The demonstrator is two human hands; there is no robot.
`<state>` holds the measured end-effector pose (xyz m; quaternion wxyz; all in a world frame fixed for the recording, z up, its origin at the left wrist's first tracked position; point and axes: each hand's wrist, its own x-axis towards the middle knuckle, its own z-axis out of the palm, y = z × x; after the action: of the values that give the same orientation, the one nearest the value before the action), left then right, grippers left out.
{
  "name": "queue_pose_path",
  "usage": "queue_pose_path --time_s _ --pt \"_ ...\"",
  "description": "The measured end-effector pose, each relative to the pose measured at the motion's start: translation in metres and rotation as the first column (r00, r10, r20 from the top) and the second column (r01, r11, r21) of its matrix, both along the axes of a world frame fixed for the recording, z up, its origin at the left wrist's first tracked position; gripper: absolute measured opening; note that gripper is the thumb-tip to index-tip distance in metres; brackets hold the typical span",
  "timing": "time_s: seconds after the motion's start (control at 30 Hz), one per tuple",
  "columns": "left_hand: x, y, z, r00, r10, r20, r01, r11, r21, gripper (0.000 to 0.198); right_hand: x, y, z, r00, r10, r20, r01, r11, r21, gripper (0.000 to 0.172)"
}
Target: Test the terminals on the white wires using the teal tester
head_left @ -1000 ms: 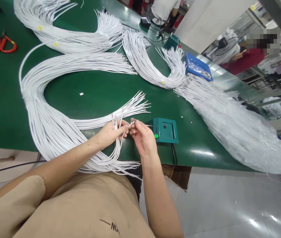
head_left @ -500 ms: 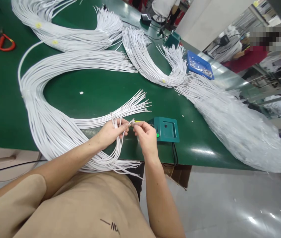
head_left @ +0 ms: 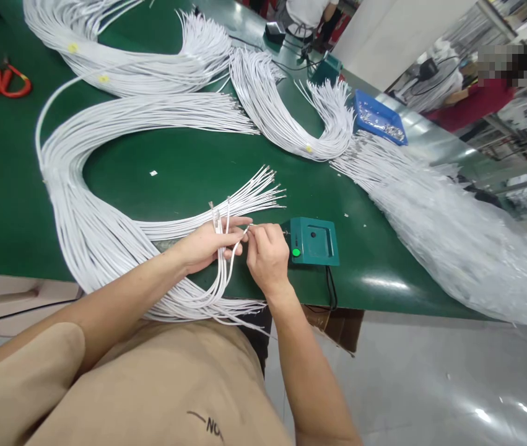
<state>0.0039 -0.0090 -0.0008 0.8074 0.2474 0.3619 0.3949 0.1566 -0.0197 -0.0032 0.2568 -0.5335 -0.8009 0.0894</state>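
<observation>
My left hand (head_left: pixel 210 243) is closed on several white cables (head_left: pixel 221 272), whose tips poke up between thumb and fingers. My right hand (head_left: pixel 269 253) pinches the end of one of these cables against the left fingertips; the end itself is mostly hidden. Just right of my right hand sits a small green device (head_left: pixel 329 243) with a bright green button and a thin metal tip pointing at the hand. Behind my hands, a fan of white cables (head_left: pixel 256 189) lies on the table, part of a big curved bundle (head_left: pixel 65 204) to the left.
More cable bundles (head_left: pixel 152 71) lie at the back. A blue tray (head_left: pixel 360 102) of small metal parts stands at the right rear, beside plastic-wrapped cables (head_left: pixel 449 229). Red-handled cutters (head_left: pixel 0 82) rest at far left on the green table (head_left: pixel 119 167). Two other people are in the background.
My right hand has turned and its fingers have curled in more around the cable end. A yellow piece seen beside those fingers before is now hidden. The left hand keeps its cables.
</observation>
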Motion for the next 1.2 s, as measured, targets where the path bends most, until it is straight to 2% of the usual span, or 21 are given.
queue_pose_path --time_s 0.1,0.23,0.33,0.4,0.5,0.6,0.67,0.77,0.97,1.1,1.2 --pt "0.001 0.004 -0.004 0.998 -0.018 -0.052 0.018 1.0 0.003 0.038 0.011 0.004 0.008 0.976 0.085 0.201 -0.088 0.996 0.008 0.027" --pt "0.005 0.008 -0.01 0.98 0.018 -0.2 0.002 0.995 0.095 0.044 0.03 0.019 0.02 0.96 0.031 0.28 -0.028 0.999 -0.017 0.024" --pt "0.007 0.009 -0.014 0.961 0.041 -0.273 0.006 0.986 0.169 0.046 0.04 0.03 0.025 0.945 0.07 0.321 -0.039 0.994 -0.102 0.015" --pt "0.008 0.01 -0.015 0.95 0.06 -0.306 0.004 0.979 0.205 0.045 0.043 0.034 0.028 0.954 0.099 0.281 -0.06 0.988 -0.145 0.013" --pt "0.011 0.011 -0.015 0.937 0.079 -0.341 -0.004 0.977 0.214 0.043 0.038 0.036 0.031 0.99 0.08 0.114 -0.064 0.988 -0.14 0.014" --pt "0.012 0.011 -0.014 0.928 0.095 -0.361 -0.016 0.976 0.216 0.041 0.026 0.036 0.031 0.997 0.024 -0.079 -0.036 0.987 -0.154 0.015" --pt "0.012 0.011 -0.013 0.923 0.107 -0.37 -0.02 0.973 0.231 0.041 0.018 0.037 0.029 0.989 -0.042 -0.142 0.014 0.981 -0.196 0.016" --pt "0.011 0.011 -0.011 0.912 0.112 -0.395 -0.001 0.963 0.27 0.038 0.01 0.039 0.026 0.986 -0.092 -0.14 0.052 0.962 -0.266 0.019" --pt "0.008 0.011 -0.013 0.907 0.121 -0.403 0.0 0.957 0.289 0.039 0.01 0.037 0.028 0.987 -0.093 -0.128 0.048 0.947 -0.318 0.012" --pt "0.007 0.01 -0.014 0.912 0.129 -0.39 -0.003 0.952 0.307 0.038 0.011 0.035 0.031 0.989 -0.129 -0.067 0.107 0.958 -0.266 0.012" --pt "0.007 0.01 -0.012 0.912 0.124 -0.392 0.0 0.954 0.301 0.037 0.008 0.033 0.028 0.998 -0.043 -0.045 0.031 0.971 -0.237 0.012"
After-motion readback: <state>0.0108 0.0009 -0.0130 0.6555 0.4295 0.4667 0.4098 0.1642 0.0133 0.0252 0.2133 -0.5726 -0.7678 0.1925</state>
